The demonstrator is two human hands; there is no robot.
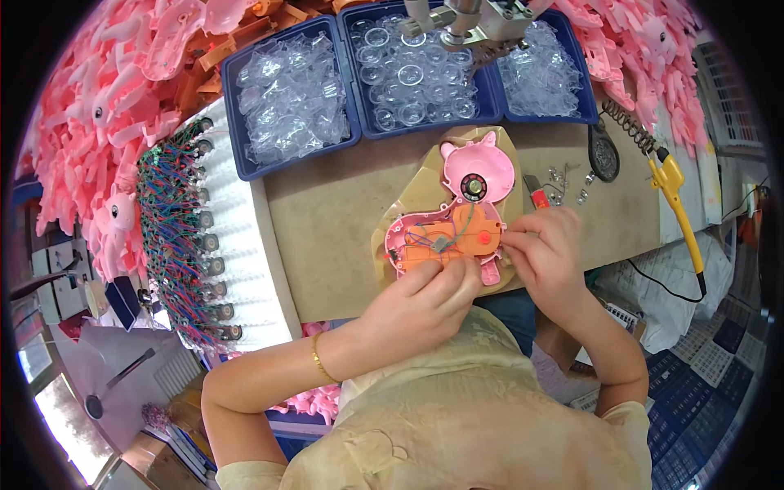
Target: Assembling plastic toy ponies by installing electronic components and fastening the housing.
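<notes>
A pink animal-shaped toy shell half (487, 169) lies open-side up on a tan holder (425, 178). A round black speaker (474, 187) sits in its head. An orange plastic insert (469, 242) fills the body, with thin wires and a small circuit board (441, 244) on top. My left hand (433, 298) is closed at the insert's lower edge, its fingertips bunched together. At the shell's right edge, my right hand (549, 253) pinches finger to thumb. Whatever is between the fingers of either hand is too small or hidden to make out.
Blue bins (349, 73) of clear plastic parts line the back, below a metal machine head (474, 24). Wired speakers (211, 242) rest on white foam at left. Pink shells (98, 114) pile up behind. At right are small metal parts (559, 186) and a hanging yellow power screwdriver (671, 181).
</notes>
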